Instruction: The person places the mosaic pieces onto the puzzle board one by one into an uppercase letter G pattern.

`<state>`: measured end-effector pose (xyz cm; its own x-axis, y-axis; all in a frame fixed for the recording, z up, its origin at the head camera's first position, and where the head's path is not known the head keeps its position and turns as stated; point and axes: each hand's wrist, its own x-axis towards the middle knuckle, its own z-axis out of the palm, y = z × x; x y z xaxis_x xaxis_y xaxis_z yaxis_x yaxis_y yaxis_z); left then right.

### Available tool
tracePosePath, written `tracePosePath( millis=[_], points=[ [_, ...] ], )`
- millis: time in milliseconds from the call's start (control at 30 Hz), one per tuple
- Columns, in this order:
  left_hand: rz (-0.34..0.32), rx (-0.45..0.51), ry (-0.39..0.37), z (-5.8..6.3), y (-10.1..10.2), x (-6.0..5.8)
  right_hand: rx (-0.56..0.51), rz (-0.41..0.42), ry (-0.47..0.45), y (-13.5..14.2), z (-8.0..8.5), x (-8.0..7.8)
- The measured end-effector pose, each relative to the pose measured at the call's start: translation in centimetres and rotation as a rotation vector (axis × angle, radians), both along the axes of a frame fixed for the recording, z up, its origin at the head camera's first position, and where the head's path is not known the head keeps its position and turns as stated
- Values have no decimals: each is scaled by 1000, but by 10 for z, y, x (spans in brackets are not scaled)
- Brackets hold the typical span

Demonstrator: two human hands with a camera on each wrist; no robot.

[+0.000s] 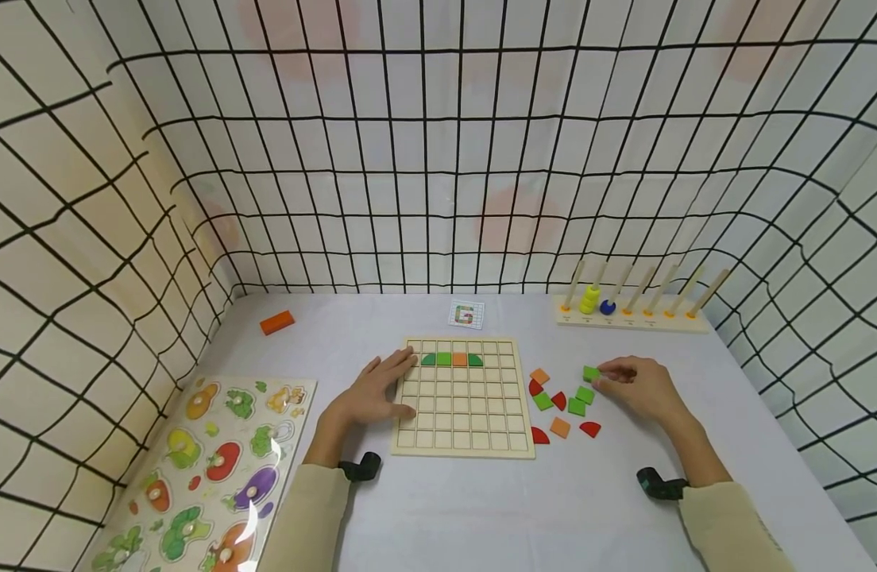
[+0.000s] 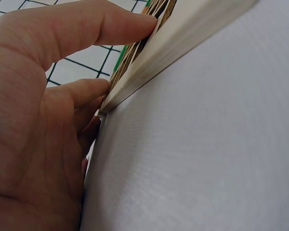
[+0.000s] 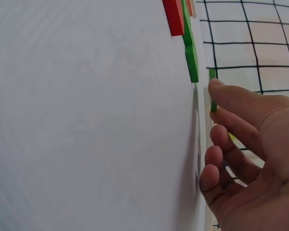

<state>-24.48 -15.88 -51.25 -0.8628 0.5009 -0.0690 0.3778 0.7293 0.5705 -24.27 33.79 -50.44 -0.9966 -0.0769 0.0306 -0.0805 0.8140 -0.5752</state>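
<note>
My left hand [image 1: 370, 393] lies along the left side of a wooden grid board [image 1: 461, 414], fingers spread and fairly straight. In the left wrist view its thumb [image 2: 127, 24] touches the board's raised edge [image 2: 149, 67]. One row near the board's top holds a green quarter-round piece [image 1: 429, 360], a green square [image 1: 444, 359], an orange square [image 1: 460, 360] and another green quarter-round [image 1: 475, 361]. Right of the board, my right hand [image 1: 642, 388] pinches a green square tile [image 3: 212, 73] between thumb and fingertip, raised off the cloth in the right wrist view.
Loose green squares [image 1: 577, 406], orange squares [image 1: 560, 427] and red quarter-rounds [image 1: 590, 429] lie right of the board. A pattern card [image 1: 467, 314] sits behind it. A vegetable puzzle [image 1: 224, 485] is at left, an orange block [image 1: 277, 322] back left, a peg counting stand [image 1: 631, 319] back right.
</note>
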Motion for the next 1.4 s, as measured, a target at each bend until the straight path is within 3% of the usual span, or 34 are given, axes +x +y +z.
tracePosePath(
  millis=[633, 1400],
  points=[
    [-5, 13, -8, 4, 0, 2, -43, 43, 35, -64, 18, -12],
    [-1, 4, -11, 5, 0, 1, -184, 240, 26, -173, 14, -26]
  ],
)
